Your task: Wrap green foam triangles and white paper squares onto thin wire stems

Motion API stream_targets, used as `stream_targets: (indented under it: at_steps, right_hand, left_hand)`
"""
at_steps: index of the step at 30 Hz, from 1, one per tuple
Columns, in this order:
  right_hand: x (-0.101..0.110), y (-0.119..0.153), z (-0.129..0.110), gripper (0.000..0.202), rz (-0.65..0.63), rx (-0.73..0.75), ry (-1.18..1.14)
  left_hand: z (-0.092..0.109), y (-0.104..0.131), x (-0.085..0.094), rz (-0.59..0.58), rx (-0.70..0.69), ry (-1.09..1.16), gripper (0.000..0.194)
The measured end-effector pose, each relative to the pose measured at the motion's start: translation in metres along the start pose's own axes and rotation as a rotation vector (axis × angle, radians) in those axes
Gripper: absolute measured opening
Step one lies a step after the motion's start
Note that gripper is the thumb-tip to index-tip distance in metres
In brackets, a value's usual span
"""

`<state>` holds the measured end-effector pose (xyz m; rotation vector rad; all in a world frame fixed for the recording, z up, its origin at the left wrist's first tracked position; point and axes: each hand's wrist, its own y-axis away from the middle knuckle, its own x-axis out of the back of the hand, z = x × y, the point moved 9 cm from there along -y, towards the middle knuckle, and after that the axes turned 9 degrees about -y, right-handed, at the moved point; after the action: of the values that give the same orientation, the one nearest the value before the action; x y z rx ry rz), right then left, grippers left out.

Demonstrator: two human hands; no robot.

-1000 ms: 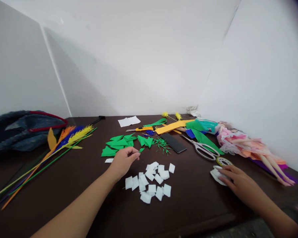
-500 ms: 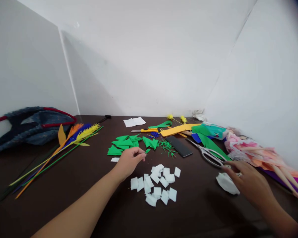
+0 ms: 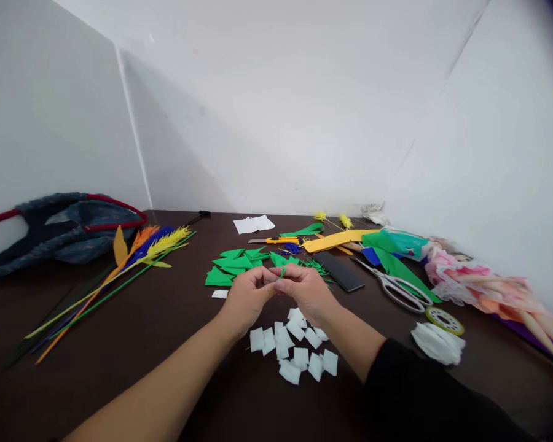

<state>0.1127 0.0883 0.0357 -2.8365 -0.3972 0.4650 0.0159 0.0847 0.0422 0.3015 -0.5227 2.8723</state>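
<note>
My left hand (image 3: 247, 301) and my right hand (image 3: 308, 294) meet fingertip to fingertip at the middle of the table, both closed in a pinch. A small green paper piece (image 3: 282, 272) shows between their fingers. Just behind them lie larger green paper pieces (image 3: 233, 263), some pointed like leaves. Thin green snippets (image 3: 317, 265) are partly hidden by my right hand. Several small white squares (image 3: 289, 339), which look like tissue or cotton, are scattered below my hands. My right forearm covers some of them.
Scissors (image 3: 403, 291), a roll of tape (image 3: 445, 320), crumpled white tissue (image 3: 437, 344) and dolls (image 3: 470, 276) lie on the right. A black phone-like slab (image 3: 343, 272) and yellow utility knife (image 3: 276, 240) are behind. Coloured paper stems (image 3: 115, 276) and a denim bag (image 3: 69, 227) are left.
My right hand has moved left from beside the crumpled tissue and joined my left hand at the small green paper piece. The tape roll is uncovered. The view has shifted slightly.
</note>
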Motion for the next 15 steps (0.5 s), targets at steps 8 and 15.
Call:
stream_targets:
  at_steps: [8, 15]
  right_hand:
    - [0.011, 0.003, 0.006, 0.01, 0.154, 0.022, -0.128]
    - [0.011, 0.003, 0.009, 0.021, 0.164, -0.003, -0.306]
  left_hand:
    - [0.01, 0.002, 0.009, 0.157, -0.033, -0.514, 0.015]
    - [0.012, 0.001, 0.003, 0.168, -0.095, -0.697, 0.014]
